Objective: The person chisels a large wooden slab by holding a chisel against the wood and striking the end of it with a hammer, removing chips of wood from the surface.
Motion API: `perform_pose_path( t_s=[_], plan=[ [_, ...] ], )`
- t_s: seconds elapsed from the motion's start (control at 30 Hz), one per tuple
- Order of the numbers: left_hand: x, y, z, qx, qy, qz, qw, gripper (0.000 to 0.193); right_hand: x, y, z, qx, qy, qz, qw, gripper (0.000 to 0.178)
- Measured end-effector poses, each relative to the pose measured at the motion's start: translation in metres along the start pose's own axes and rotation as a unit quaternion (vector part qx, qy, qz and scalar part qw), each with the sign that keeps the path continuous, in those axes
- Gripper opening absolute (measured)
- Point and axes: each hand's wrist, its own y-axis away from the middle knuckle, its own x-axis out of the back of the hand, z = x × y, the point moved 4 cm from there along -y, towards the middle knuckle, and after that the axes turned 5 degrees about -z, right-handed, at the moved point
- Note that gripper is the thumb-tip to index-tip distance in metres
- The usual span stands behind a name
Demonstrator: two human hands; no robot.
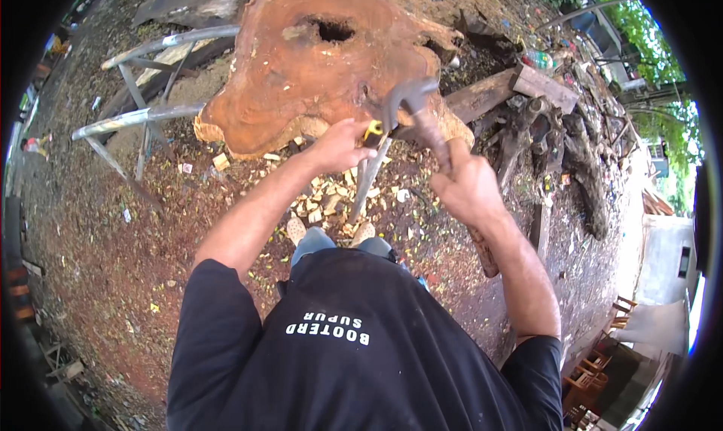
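My right hand (468,184) is wrapped round the handle of a claw hammer (431,133). The hammer's dark head is slightly blurred and close above my left hand (340,146). Closed on a chisel with a yellow and black handle (373,134), my left hand is at the near edge of a big reddish-brown wood slab (294,84). The chisel's blade is hard to make out against the slab's edge. The slab has an irregular outline and a dark hole toward its far side. Pale chipped wood shows along its near edge.
Metal trestle stands (143,117) are left of the slab. Pale wood chips (325,196) litter the ground around my feet, beside a slanting support leg (367,181). On the right lie gnarled logs (584,167) and a cut wood block (544,90). Wooden chairs (587,374) are at the lower right.
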Motion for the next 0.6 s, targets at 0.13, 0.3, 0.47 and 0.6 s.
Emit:
perform_pose_path(
  t_s=[0.13,0.3,0.47,0.6],
  plan=[
    [0.041,0.000,0.022,0.022,0.154,0.031,0.987,0.034,0.024,0.015,0.006,-0.022,-0.099,0.047,0.994,0.021],
    [0.083,-0.016,0.043,-0.034,0.173,0.096,0.980,0.033,0.032,0.022,0.030,-0.040,-0.223,0.088,0.970,0.023],
    [0.080,-0.029,0.049,-0.020,0.163,0.098,0.982,0.030,0.031,0.034,0.043,-0.069,-0.279,0.090,0.953,0.027],
    [0.072,-0.035,0.041,-0.030,0.166,0.101,0.980,0.029,0.029,0.040,0.044,-0.077,-0.276,0.088,0.954,0.027]
  ],
)
